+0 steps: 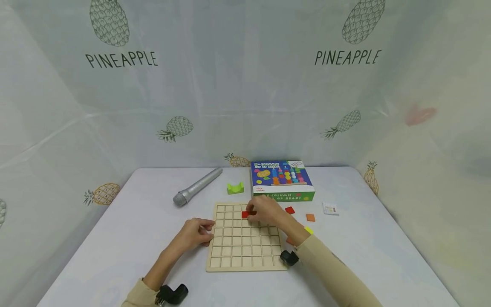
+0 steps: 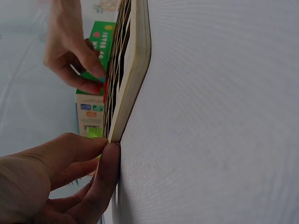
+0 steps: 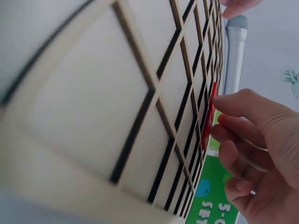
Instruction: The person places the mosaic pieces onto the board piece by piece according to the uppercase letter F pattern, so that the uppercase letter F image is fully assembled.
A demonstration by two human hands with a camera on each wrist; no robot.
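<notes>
A square wooden grid board (image 1: 246, 251) lies on the table. My left hand (image 1: 194, 233) is at its left side, thumb and finger pinching the edge of the board (image 2: 133, 79) in the left wrist view. Over the upper rows, my right hand (image 1: 265, 209) points its fingertips down at the cells. A red tile (image 1: 245, 215) sits in the grid beside them. More red shows between the right thumb and finger, where a tile is mostly hidden. From the right wrist, the thumb and fingers (image 3: 233, 103) meet the edge of the red tile (image 3: 209, 116).
Behind the board stand a bead-set box (image 1: 283, 181), a lime-green curved block (image 1: 235, 188) and a silver microphone (image 1: 197, 187). To the right lie a loose red tile (image 1: 290, 210), an orange tile (image 1: 310, 217), a yellow piece (image 1: 308, 230) and a small white printed piece (image 1: 330, 209).
</notes>
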